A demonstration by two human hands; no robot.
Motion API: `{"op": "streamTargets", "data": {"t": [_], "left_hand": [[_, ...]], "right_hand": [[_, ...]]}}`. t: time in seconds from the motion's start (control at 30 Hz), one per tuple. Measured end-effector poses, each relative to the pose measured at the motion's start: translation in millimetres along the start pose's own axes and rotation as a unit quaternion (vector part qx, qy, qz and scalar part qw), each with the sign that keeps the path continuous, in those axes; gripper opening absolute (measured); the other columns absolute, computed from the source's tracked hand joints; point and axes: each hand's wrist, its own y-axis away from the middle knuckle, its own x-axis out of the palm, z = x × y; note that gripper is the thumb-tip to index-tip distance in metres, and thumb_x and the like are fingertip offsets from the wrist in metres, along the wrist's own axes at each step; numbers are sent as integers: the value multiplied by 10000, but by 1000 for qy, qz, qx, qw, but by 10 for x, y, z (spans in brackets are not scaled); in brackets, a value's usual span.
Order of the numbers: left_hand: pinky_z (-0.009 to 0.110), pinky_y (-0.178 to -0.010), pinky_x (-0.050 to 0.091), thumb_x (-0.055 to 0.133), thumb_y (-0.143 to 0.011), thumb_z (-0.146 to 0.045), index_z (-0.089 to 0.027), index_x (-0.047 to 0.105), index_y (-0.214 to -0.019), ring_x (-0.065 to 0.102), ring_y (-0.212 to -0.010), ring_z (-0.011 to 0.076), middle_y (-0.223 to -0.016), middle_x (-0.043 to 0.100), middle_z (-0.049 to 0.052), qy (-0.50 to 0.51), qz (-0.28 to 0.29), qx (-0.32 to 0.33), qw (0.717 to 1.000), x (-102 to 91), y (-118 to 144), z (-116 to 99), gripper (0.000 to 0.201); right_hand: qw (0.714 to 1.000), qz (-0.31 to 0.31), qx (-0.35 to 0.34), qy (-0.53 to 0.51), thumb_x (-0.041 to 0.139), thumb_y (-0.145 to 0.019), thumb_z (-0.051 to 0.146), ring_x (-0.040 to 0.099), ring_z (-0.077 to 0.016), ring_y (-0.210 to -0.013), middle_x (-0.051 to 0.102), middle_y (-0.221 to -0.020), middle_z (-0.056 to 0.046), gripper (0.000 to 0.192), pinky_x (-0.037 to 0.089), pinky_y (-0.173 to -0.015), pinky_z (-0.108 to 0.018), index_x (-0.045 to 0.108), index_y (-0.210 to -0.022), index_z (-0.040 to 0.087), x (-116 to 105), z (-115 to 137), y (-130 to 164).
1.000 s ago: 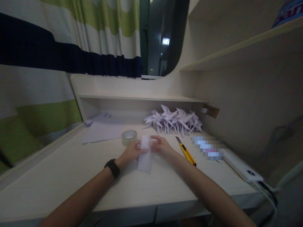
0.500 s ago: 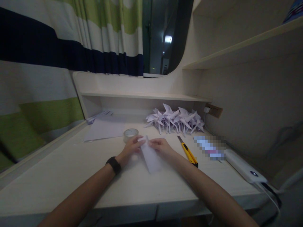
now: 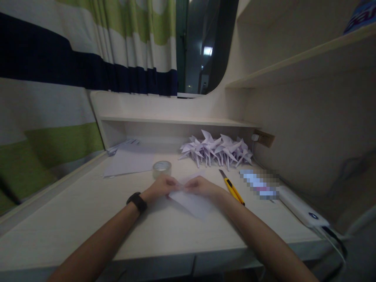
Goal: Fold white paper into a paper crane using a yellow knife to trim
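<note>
A white sheet of paper (image 3: 192, 203) is held between my two hands above the desk. My left hand (image 3: 162, 186) pinches its left edge, fingertips closed. My right hand (image 3: 202, 186) pinches it close beside the left fingertips, and part of the paper shows behind the fingers. Just beyond my left hand stands a roll of clear tape (image 3: 161, 168). To the right of my right hand lies a yellow utility knife (image 3: 232, 188) with its blade out, partly behind my forearm.
White paper pinwheels (image 3: 216, 149) are heaped at the back under the shelf (image 3: 176, 120). Paper sheets (image 3: 129, 159) lie at the back left. On the right are a blurred-out phone-like object (image 3: 260, 184) and a white power strip (image 3: 302, 205) with cables.
The paper has turned from a narrow upright strip to a wider slanted piece. Both hands have come closer together and slightly lower, still pinching it.
</note>
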Motion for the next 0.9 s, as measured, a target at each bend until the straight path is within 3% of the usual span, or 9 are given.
{"op": "streamTargets", "data": {"t": [0.1,0.2,0.27,0.37,0.53,0.63,0.8,0.9], "left_hand": [[230,-416,402,715,-690,-479,-133,675,-640,501,-474,125,-547,570,15,22,-69,-7,997,-12,1,-48,352],[221,-417,373,708,-694,-476,-149,599,-555,472,-485,118,-533,505,-8,49,-150,-11,987,-44,20,-119,372],[220,-429,367,715,-686,-475,-156,576,-549,467,-496,115,-548,491,-16,80,-172,-15,982,-62,32,-145,374],[220,-451,356,721,-684,-463,-144,638,-640,469,-510,113,-582,523,-9,109,-130,-18,985,-67,40,-134,333],[216,-444,279,693,-712,-479,-107,724,-836,426,-481,100,-585,570,12,71,-57,-18,996,-53,31,-73,393],[217,-447,265,681,-722,-488,-100,726,-825,436,-491,105,-598,589,26,68,-62,-12,996,-53,28,-71,404],[230,-486,328,711,-699,-455,-98,734,-910,509,-542,131,-696,665,66,80,-63,-11,995,-54,24,-77,415],[244,-525,370,709,-703,-443,-104,738,-943,556,-586,155,-757,698,85,81,-60,-11,995,-56,10,-48,417]], "right_hand": [[998,-31,17,-50,764,-642,457,520,-112,-545,681,-675,-22,383,341,-514,-221,748,-835,126,-36,-13,-6],[985,-115,22,-124,804,-582,411,525,-115,-524,664,-632,-18,343,337,-497,-227,732,-748,120,-83,-25,-18],[970,-177,22,-167,826,-538,373,526,-119,-513,655,-602,-17,325,345,-494,-234,720,-713,121,-108,-25,-23],[960,-211,24,-182,834,-510,341,532,-126,-506,658,-588,-24,313,362,-491,-241,718,-697,119,-122,-15,-23],[961,-202,20,-188,827,-520,307,569,-137,-546,692,-658,-38,346,404,-519,-243,740,-801,125,-100,-4,-23],[955,-193,25,-225,835,-487,246,600,-151,-589,711,-718,-41,457,431,-557,-254,735,-921,147,-97,-17,-32],[955,-182,22,-232,818,-489,223,596,-152,-574,708,-677,-55,338,427,-550,-254,752,-804,120,-92,-45,-37],[955,-168,17,-242,809,-499,196,603,-150,-586,715,-710,-48,394,435,-552,-253,752,-885,139,-82,-34,-28]]}}
